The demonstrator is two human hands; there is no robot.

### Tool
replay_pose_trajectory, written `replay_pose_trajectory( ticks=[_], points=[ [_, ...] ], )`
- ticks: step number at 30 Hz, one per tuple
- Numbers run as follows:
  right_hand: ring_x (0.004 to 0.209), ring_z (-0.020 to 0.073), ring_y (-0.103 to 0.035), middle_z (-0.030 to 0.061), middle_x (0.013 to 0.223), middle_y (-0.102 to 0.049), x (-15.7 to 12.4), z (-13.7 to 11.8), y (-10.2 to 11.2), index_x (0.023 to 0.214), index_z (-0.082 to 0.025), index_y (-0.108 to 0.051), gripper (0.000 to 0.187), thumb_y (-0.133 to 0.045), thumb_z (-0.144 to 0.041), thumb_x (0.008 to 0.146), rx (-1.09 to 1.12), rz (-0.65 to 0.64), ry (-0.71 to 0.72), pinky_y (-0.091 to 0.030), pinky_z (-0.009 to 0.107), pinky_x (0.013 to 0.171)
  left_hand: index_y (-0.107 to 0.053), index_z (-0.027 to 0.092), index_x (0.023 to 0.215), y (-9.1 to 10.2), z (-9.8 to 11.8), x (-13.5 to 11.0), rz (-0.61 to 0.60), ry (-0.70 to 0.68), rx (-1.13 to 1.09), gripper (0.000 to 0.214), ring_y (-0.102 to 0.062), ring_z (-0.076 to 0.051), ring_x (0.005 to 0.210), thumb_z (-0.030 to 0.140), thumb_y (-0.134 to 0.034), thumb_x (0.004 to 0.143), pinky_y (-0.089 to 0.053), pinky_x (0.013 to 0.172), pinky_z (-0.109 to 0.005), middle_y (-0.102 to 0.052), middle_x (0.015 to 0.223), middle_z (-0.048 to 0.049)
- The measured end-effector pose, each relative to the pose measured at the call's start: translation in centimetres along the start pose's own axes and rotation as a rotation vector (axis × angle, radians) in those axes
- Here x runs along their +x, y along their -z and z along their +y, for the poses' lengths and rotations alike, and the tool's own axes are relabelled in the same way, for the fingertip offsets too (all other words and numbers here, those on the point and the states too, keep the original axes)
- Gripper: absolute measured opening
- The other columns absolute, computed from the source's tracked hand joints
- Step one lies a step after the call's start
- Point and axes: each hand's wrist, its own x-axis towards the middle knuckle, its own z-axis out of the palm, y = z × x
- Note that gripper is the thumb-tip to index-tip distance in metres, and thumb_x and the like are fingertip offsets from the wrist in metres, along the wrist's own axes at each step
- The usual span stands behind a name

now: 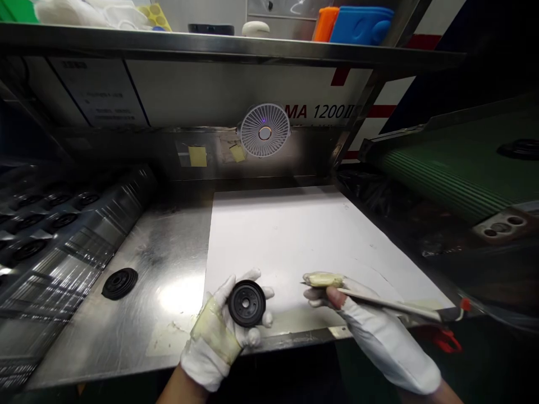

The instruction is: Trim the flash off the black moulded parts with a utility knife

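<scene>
My left hand (pixel 219 334), in a white glove wrapped with yellowish tape, grips a round black rubber part (pixel 246 303) with a centre hole, held face up over the front edge of the bench. My right hand (pixel 370 325), also in a white glove with a taped forefinger, holds a thin bladed tool (pixel 391 306) pinched between thumb and finger; its tip points left toward the black part and its red-marked end lies to the right. Both hands hover above a white sheet (pixel 303 235) on the steel bench.
Another black round part (pixel 120 283) lies on the steel bench top (pixel 168 264) at left. Trays of similar black parts (pixel 46 219) stand at far left. A small white fan (pixel 265 130) is mounted behind. A green conveyor (pixel 455 168) runs at right, a shelf (pixel 210 47) overhead.
</scene>
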Motion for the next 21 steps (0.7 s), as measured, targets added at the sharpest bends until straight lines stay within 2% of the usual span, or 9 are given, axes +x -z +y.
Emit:
replay_pose_trajectory(
  ticks=[3, 5, 8, 10, 12, 15, 17, 19, 21],
  points=[
    [0.097, 0.0273, -0.057, 0.0091, 0.095, -0.066, 0.0, 0.3, -1.2, 0.075, -0.019, -0.069, 0.044, -0.045, -0.054, 0.086, 0.05, 0.001, -0.091, -0.036, 0.045, 0.097, -0.045, 0.012, 0.121, -0.1, -0.5, 0.3, 0.063, 0.011, 0.069, 0.052, -0.06, -0.021, 0.059, 0.048, -0.04, 0.083, -0.04, 0.036, -0.022, -0.063, 0.093, -0.0153],
    [0.091, 0.025, -0.059, 0.0074, 0.089, -0.066, 0.1, -0.1, -2.3, 0.076, -0.019, -0.067, 0.036, -0.053, -0.051, 0.083, 0.107, -0.021, -0.108, -0.042, 0.041, 0.09, -0.046, 0.011, 0.12, 0.3, -0.6, 0.3, 0.023, 0.013, 0.062, 0.052, -0.062, -0.026, 0.069, 0.048, -0.038, 0.084, -0.046, 0.041, -0.027, -0.061, 0.098, -0.0163],
    [0.08, 0.0191, -0.059, 0.0031, 0.082, -0.064, 0.3, -1.6, -4.0, 0.084, -0.019, -0.064, 0.018, -0.066, -0.036, 0.077, 0.35, -0.111, -0.093, -0.048, 0.031, 0.076, -0.045, 0.012, 0.121, 1.0, -0.7, 0.0, -0.085, -0.047, 0.029, 0.043, -0.061, -0.031, 0.083, 0.038, -0.037, 0.086, -0.049, 0.047, -0.033, -0.059, 0.104, -0.0164],
    [0.075, 0.0159, -0.059, 0.0011, 0.079, -0.063, 0.4, -2.4, -4.9, 0.084, -0.019, -0.061, 0.015, -0.069, -0.028, 0.075, 0.487, -0.162, -0.077, -0.048, 0.027, 0.072, -0.046, 0.014, 0.121, 1.4, -0.8, 0.0, -0.104, -0.069, 0.023, 0.04, -0.062, -0.028, 0.081, 0.033, -0.038, 0.087, -0.047, 0.046, -0.029, -0.06, 0.1, -0.0143],
    [0.07, 0.0148, -0.059, 0.0006, 0.073, -0.063, 0.6, -2.8, -5.5, 0.08, -0.017, -0.061, 0.014, -0.07, -0.025, 0.074, 0.543, -0.176, -0.112, -0.048, 0.026, 0.069, -0.047, 0.015, 0.119, 1.5, -0.9, 0.0, -0.075, -0.047, 0.027, 0.041, -0.062, -0.023, 0.071, 0.039, -0.039, 0.086, -0.042, 0.042, -0.023, -0.062, 0.089, -0.0116],
    [0.068, 0.0171, -0.061, 0.0033, 0.073, -0.065, 0.8, -2.5, -6.1, 0.079, -0.015, -0.064, 0.02, -0.07, -0.033, 0.073, 0.509, -0.179, -0.191, -0.049, 0.03, 0.07, -0.051, 0.014, 0.115, 1.2, -1.0, 0.1, -0.003, -0.013, 0.035, 0.048, -0.061, -0.019, 0.064, 0.049, -0.041, 0.084, -0.043, 0.043, -0.023, -0.062, 0.08, -0.0102],
    [0.074, 0.0195, -0.062, 0.0064, 0.084, -0.067, 1.0, -1.9, -6.4, 0.084, -0.014, -0.066, 0.028, -0.07, -0.04, 0.072, 0.423, -0.134, -0.184, -0.048, 0.033, 0.076, -0.053, 0.014, 0.112, 0.9, -1.0, 0.0, 0.023, -0.037, 0.031, 0.048, -0.062, -0.021, 0.071, 0.051, -0.041, 0.083, -0.048, 0.049, -0.027, -0.063, 0.086, -0.0116],
    [0.08, 0.0214, -0.062, 0.0078, 0.09, -0.067, 1.1, -1.5, -6.5, 0.085, -0.015, -0.068, 0.032, -0.069, -0.044, 0.073, 0.358, -0.091, -0.156, -0.047, 0.035, 0.081, -0.053, 0.014, 0.112, 0.7, -0.8, -0.3, 0.006, -0.052, 0.03, 0.047, -0.062, -0.023, 0.078, 0.049, -0.041, 0.084, -0.049, 0.051, -0.028, -0.063, 0.093, -0.0126],
    [0.081, 0.0219, -0.062, 0.0072, 0.085, -0.067, 1.2, -1.4, -6.7, 0.081, -0.014, -0.068, 0.03, -0.068, -0.043, 0.073, 0.376, -0.087, -0.152, -0.046, 0.035, 0.082, -0.051, 0.015, 0.114, 0.5, -0.8, -0.6, -0.018, -0.056, 0.051, 0.046, -0.062, -0.023, 0.077, 0.048, -0.04, 0.084, -0.046, 0.046, -0.026, -0.063, 0.092, -0.013]
  ],
)
